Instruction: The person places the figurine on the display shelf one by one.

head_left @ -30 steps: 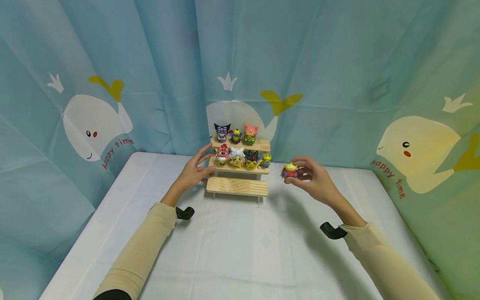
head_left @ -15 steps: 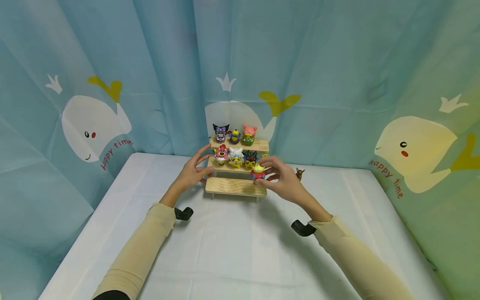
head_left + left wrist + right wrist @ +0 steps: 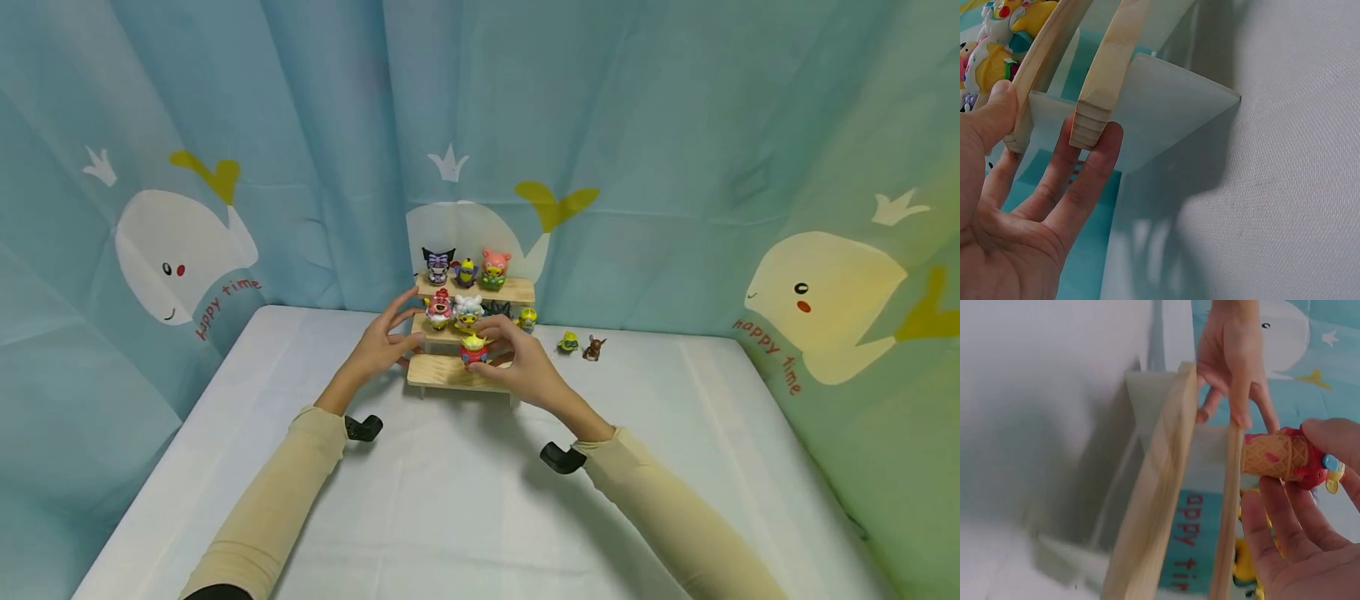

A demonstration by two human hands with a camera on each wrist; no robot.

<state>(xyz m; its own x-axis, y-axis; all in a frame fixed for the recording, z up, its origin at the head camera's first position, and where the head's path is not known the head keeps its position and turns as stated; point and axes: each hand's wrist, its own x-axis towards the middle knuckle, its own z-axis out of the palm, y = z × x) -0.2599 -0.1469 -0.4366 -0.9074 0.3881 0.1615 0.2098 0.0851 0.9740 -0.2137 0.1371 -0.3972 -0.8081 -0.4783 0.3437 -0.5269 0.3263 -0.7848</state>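
Note:
My right hand (image 3: 525, 368) pinches a small toy figurine (image 3: 473, 350) between thumb and fingertips, above the lowest tier of a wooden three-tier display stand (image 3: 442, 372). The figurine has a yellow-green head and red body; the right wrist view shows its waffle-cone base close to a board. Whether it touches is unclear. At the stand's left end, my left hand (image 3: 378, 346) holds the board ends, thumb (image 3: 1000, 103) against one board and fingers (image 3: 1094, 159) at the other. Upper tiers carry several figurines, including a pink one (image 3: 495, 270) and a black-eared one (image 3: 438, 267).
Two small figurines, one green-yellow (image 3: 568, 342) and one brown (image 3: 593, 348), stand on the white-covered table (image 3: 465, 500), right of the stand. A blue-green curtain (image 3: 645, 125) with whale prints hangs behind and at both sides.
My right hand has carried the red figurine leftward from beside the stand to over its lowest tier, uncovering two figurines on the table. My left hand keeps its place.

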